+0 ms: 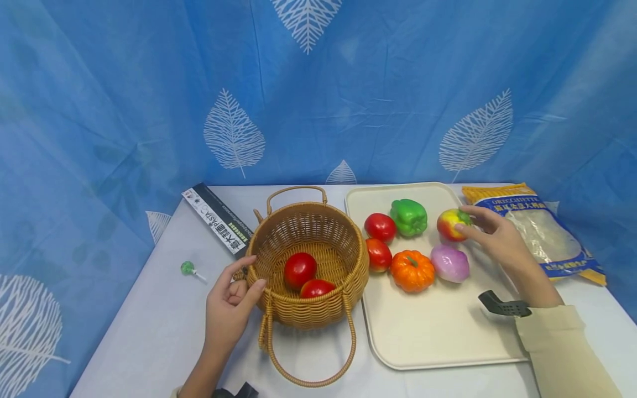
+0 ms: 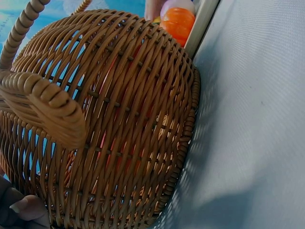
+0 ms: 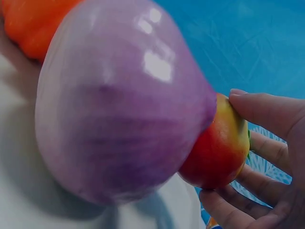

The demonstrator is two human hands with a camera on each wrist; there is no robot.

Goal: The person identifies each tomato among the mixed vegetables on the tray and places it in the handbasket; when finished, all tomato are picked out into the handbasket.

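Note:
At the left of the round wicker basket (image 1: 311, 315), my left hand (image 1: 230, 304) holds the rim with thumb and fingers. Two red fruits lie inside, a darker one (image 1: 300, 270) and one (image 1: 317, 288) partly hidden by the near wall. Over the tray's right side, my right hand (image 1: 500, 240) grips a red-and-yellow fruit (image 1: 449, 224) with a green leafy patch. In the right wrist view, the thumb and fingers (image 3: 259, 107) are around that fruit, partly behind a purple onion (image 3: 119, 105). The left wrist view shows mostly the basket's woven side (image 2: 128, 124).
On the cream tray (image 1: 423, 342) lie a green bell pepper (image 1: 409, 217), an orange pumpkin (image 1: 412, 271) and two red tomato-like pieces (image 1: 380, 227). A pasta bag (image 1: 542, 232) stands at the right, a black-and-white pasta box (image 1: 219, 218) at the left. A green lollipop (image 1: 187, 268) lies near it.

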